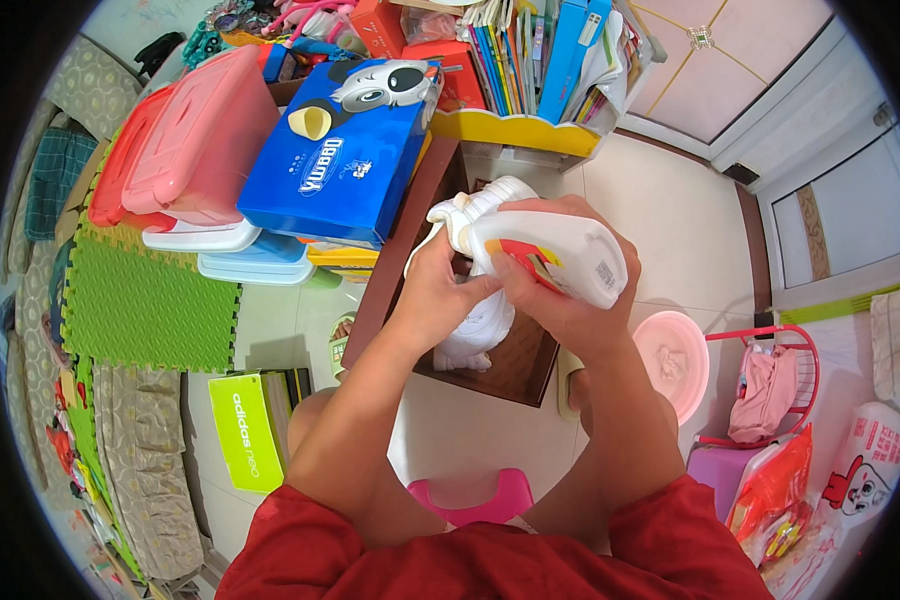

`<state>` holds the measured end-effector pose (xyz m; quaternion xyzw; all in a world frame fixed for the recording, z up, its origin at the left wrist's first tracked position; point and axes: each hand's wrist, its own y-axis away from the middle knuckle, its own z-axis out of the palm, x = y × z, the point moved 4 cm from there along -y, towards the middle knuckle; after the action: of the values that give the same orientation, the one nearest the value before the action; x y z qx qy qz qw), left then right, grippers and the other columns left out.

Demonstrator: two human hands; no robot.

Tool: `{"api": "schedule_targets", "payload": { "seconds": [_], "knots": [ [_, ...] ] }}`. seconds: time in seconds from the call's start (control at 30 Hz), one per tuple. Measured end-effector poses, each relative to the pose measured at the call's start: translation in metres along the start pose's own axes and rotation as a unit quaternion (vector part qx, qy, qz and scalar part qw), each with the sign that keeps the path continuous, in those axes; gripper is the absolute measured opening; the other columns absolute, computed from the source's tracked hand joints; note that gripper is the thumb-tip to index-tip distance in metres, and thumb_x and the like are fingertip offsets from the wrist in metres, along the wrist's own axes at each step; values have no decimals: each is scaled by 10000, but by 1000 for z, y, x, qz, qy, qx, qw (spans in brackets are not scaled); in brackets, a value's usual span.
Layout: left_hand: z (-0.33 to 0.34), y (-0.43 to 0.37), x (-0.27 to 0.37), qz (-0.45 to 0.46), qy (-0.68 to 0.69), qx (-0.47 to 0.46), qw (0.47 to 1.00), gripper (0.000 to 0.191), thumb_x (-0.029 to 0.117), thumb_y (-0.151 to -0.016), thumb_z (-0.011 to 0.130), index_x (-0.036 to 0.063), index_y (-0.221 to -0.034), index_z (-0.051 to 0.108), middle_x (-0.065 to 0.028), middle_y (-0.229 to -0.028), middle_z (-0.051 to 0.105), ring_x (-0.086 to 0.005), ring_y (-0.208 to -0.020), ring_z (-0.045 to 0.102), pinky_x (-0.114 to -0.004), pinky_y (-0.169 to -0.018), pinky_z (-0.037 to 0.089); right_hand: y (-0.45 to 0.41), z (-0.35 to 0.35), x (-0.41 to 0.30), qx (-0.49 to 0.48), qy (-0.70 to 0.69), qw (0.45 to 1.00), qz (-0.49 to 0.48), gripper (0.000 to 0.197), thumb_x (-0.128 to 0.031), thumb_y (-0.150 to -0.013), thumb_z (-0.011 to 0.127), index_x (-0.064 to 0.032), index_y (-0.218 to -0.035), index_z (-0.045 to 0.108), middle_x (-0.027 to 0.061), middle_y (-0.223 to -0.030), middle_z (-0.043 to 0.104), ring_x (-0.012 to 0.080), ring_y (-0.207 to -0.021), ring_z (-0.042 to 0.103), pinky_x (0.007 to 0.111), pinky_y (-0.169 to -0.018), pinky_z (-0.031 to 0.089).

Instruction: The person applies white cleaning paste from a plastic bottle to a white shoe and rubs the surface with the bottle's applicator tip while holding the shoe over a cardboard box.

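A white plastic bottle (555, 232) with a red and yellow label lies tilted in my right hand (570, 315). Its base points right and its other end is towards the white shoe (506, 193). My left hand (446, 292) grips that shoe near its opening, with the thumb close to the bottle. Where the bottle meets the shoe is partly hidden by my hands. Below them, a second white shoe (480, 330) rests on a low brown wooden table (525, 360).
A blue cartoon box (330, 150) and a pink storage bin (202, 135) are stacked left of the table. A green shoebox (247, 431) stands on the floor. To the right are a pink basin (671, 367) and a red-framed chair (810, 375). Books (517, 60) fill a rack ahead.
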<state>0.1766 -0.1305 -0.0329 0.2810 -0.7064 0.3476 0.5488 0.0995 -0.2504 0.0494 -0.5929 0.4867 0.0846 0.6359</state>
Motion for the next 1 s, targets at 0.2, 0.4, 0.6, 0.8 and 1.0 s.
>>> {"api": "schedule_targets", "payload": {
  "seconds": [0.2,0.4,0.6,0.8,1.0],
  "knots": [
    [0,1,2,-44,19,-1,999,517,40,-734,748,24,-1202,529,-109,-1081,643,-204,-976,624,-320,-853,488,6,-3,6,67,-35,996,52,313,0,-635,773,-6,-933,677,104,-883,677,205,-789,653,275,-708,512],
    [1,0,5,-25,-76,18,997,527,77,-690,772,18,-1162,544,-140,-1033,656,-235,-954,642,-334,-828,496,2,1,2,-18,0,1000,-25,325,35,-695,734,25,-1012,665,109,-977,672,145,-823,643,256,-719,513],
    [1,-1,-3,-1,-53,35,998,496,66,-679,768,19,-1127,559,-133,-1026,656,-231,-931,640,-343,-817,498,3,-4,4,-29,52,998,-24,328,29,-676,736,15,-997,672,93,-937,674,142,-784,643,254,-698,510],
    [-1,0,2,-18,-44,34,998,487,57,-675,771,20,-1115,566,-122,-1021,654,-224,-937,635,-341,-830,492,5,0,4,-28,-4,999,20,299,38,-679,731,22,-971,669,97,-942,675,138,-806,644,261,-722,517],
    [-2,-1,-1,-38,-1,15,999,469,11,-700,753,18,-1129,565,-99,-1010,652,-169,-908,634,-313,-801,502,7,-4,15,36,-13,999,32,330,-5,-635,782,-16,-949,680,88,-905,685,186,-776,652,286,-700,516]
  ]
}}
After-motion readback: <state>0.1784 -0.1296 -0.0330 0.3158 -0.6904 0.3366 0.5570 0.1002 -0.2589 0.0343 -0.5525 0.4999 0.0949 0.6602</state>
